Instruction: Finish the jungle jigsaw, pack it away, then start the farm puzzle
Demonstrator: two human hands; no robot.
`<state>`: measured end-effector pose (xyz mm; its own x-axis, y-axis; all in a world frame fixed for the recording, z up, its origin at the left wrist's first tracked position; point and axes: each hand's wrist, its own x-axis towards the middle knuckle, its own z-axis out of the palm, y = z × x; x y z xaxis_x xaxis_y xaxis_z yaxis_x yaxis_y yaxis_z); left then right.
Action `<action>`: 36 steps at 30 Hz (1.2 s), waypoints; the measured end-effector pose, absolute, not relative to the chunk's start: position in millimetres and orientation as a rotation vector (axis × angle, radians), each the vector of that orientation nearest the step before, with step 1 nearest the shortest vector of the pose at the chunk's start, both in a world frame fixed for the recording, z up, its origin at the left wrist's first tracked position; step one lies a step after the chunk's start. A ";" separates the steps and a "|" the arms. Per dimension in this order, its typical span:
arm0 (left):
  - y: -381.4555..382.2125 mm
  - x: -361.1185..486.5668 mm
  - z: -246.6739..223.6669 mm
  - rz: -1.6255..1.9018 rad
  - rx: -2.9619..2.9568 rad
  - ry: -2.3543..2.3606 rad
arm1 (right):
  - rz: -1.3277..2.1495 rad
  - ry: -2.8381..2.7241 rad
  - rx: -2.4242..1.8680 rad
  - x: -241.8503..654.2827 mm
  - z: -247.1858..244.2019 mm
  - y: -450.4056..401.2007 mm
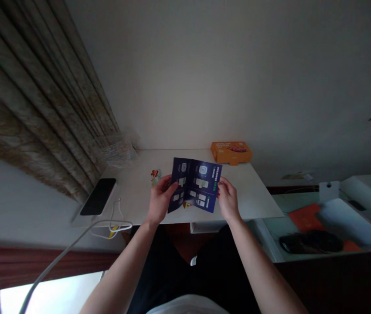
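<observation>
Head feed on my end, looking down over the person's lap at a white desk (253,198), with a long pleated curtain (35,109) filling the left side. To the right, a lower white surface carries an orange folder (306,218) and a black pouch (311,242), both well away from the hands. On the desk, an orange box (231,152) sits at the far edge, which looks to me like it keeps the working area free. A black smartphone (98,196) lies face up at the left end, near a white cable (74,244) that loops over the desk's near edge. I can't tell whether the two are connected. A crumpled clear plastic bag (119,152) is bunched against the curtain at the far left corner. Main item: a dark blue folded leaflet (195,185), opened out and held above the middle of the desk. Left hand (161,198) grips its left edge with the thumb on the printed face, right hand (228,199) pinches the right edge, and neither is clenched. Holding it by the edges looks like it keeps the panels spread and unobstructed, printed side toward the camera. Just past the left hand, a small red-and-yellow object (155,176) sits on the desk, too small for me to identify.
</observation>
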<state>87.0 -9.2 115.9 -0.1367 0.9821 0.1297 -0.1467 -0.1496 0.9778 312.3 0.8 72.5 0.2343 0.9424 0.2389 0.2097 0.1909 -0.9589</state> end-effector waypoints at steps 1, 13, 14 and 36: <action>-13.4 94.5 114.5 1.449 1.164 1.084 | 0.779 -1.220 -1.267 305.3 75.5 -3.1; -33.4 136.8 90.9 1.676 0.556 0.851 | 0.368 -1.558 -1.198 265.3 75.6 -18.1; -32.9 136.3 91.3 1.677 0.517 0.824 | 0.366 -1.514 -1.244 266.6 70.1 -15.1; -31.0 141.4 86.1 1.732 0.725 1.206 | 0.484 -1.443 -1.213 265.2 90.2 -23.9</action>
<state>141.4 -31.0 86.1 -0.4433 0.8961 -0.0202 -0.3296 -0.1420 0.9334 265.2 -23.9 90.2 0.1643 0.8629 0.4780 0.4007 0.3844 -0.8317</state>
